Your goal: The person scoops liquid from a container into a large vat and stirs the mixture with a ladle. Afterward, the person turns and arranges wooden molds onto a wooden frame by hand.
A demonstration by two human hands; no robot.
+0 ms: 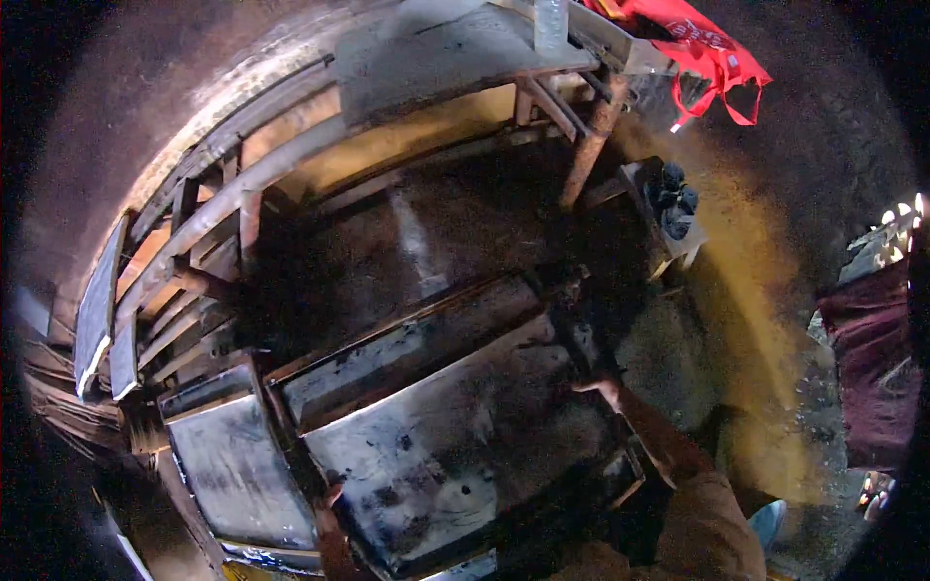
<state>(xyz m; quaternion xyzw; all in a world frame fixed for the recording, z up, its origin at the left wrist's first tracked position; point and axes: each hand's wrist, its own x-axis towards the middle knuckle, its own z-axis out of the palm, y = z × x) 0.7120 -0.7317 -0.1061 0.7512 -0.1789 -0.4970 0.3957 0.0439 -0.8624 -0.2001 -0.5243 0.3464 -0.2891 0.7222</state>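
Note:
A large flat panel (436,445) in a dark frame lies in front of me, its pale grey surface smeared with black stains. My right hand (603,390) is at its right edge, fingertips over the rim and closed on it. On the opposite edge, low in the view, my left hand (331,502) grips the side with the thumb showing; its other fingers are hidden. Left of that hand stands a smaller framed panel (237,474) with a whitish, streaked face.
A long wooden table frame (208,228) curves along the back left, with a grey top (436,53). A red bag (712,58) hangs at the upper right. Dark objects (673,198) sit on a small stand. Maroon cloth (877,368) is at far right.

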